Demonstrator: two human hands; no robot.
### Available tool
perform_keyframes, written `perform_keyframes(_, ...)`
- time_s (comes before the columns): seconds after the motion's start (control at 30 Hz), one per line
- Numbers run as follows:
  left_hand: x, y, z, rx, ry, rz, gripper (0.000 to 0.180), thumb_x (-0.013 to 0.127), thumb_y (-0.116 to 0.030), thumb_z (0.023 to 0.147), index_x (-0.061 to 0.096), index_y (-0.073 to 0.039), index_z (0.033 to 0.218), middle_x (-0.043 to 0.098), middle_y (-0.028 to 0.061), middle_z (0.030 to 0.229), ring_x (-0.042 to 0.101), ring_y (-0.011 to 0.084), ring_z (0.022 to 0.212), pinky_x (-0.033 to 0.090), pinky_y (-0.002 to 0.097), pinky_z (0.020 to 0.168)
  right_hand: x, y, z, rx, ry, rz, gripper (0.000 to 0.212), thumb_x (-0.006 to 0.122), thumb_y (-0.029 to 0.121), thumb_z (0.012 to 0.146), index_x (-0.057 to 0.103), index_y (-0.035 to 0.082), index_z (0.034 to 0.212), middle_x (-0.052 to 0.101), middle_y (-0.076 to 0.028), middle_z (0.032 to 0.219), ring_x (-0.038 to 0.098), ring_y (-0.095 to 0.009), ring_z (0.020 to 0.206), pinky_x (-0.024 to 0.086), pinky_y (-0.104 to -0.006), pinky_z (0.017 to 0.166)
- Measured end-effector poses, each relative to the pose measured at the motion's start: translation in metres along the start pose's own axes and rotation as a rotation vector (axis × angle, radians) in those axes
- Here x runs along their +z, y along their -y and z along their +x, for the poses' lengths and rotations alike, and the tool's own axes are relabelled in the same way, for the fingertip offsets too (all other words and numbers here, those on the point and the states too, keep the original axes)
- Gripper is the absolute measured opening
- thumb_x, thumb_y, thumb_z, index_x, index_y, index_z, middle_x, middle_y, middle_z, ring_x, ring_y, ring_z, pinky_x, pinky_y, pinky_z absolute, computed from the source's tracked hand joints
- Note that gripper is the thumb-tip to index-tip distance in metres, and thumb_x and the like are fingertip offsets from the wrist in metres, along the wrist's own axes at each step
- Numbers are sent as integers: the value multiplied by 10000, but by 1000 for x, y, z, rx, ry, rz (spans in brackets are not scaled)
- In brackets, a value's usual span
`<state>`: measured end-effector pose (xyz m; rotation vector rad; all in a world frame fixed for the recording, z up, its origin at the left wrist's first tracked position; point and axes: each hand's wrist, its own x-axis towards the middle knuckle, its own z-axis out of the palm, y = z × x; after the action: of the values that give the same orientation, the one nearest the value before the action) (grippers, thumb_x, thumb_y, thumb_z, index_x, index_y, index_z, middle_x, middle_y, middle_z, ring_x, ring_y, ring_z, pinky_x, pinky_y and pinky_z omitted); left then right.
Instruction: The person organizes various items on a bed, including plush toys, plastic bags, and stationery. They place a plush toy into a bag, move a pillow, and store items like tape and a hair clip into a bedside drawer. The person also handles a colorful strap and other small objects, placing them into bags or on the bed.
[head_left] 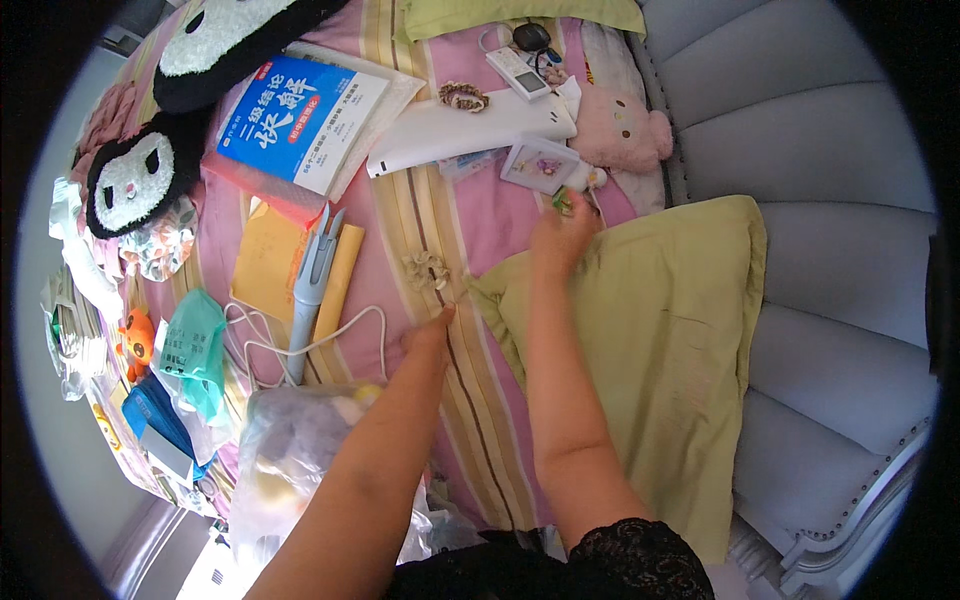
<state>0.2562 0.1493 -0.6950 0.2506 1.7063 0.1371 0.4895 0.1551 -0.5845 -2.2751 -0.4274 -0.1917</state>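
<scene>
Picking-up step, apparently: the right hand [562, 238] pinches a small green item [563, 203] at its fingertips, a white frame [540, 165] just beyond; the left hand [430, 332], grip unclear, is near a pale scrunchie [428, 268]; next calls for careful lifting.

Striped bed [490, 430] carries a green pillow [670, 350] at right, a scrunchie [427, 271] midway and an envelope [265, 258] at left.

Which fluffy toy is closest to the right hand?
The pink plush bear near the grey padded headboard is closest to the right hand. The two black-and-white furry toys lie farther off, at the picture's upper left.
</scene>
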Motion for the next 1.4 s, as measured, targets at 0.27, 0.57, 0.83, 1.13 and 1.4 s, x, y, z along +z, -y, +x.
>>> perform_keyframes(0.27,18,-25,-54,-46,-104,19,767,845,-181,646,414,130,1200,556,190,1165,589,275,984,528,371,761,-26,-31,50,87,408,-439,400,745,189,671,622,77,1035,603,-197,1031,528,-359,1050,380,-458,935)
perform_keyframes(0.57,11,-10,-28,-47,49,-96,706,839,-141,650,429,126,1159,578,188,1110,614,282,897,548,410,703,-44,-52,94,-18,488,-332,417,719,264,714,600,21,1032,628,-211,985,592,-356,934,465,-434,816)
perform_keyframes(0.83,9,-6,-11,-52,43,-103,677,814,-123,683,417,126,1172,575,194,1120,608,303,922,540,421,736,-8,-49,105,-83,573,-422,788,804,374,555,471,44,1188,530,-216,1126,484,-374,1081,425,-439,882)
perform_keyframes(1.13,16,-32,-71,-26,6,37,677,787,-137,720,406,87,1233,572,192,1138,599,304,937,523,391,755,-79,-33,119,-166,397,182,660,792,69,558,495,70,1147,528,-115,1069,560,-262,950,483,-354,808)
perform_keyframes(1.4,6,-8,-18,-33,186,-2,543,733,-282,774,521,38,1159,602,162,1088,604,266,915,511,365,713,-166,37,57,-39,827,960,750,701,-111,624,421,159,1265,458,-29,1177,537,-182,1021,493,-312,856)
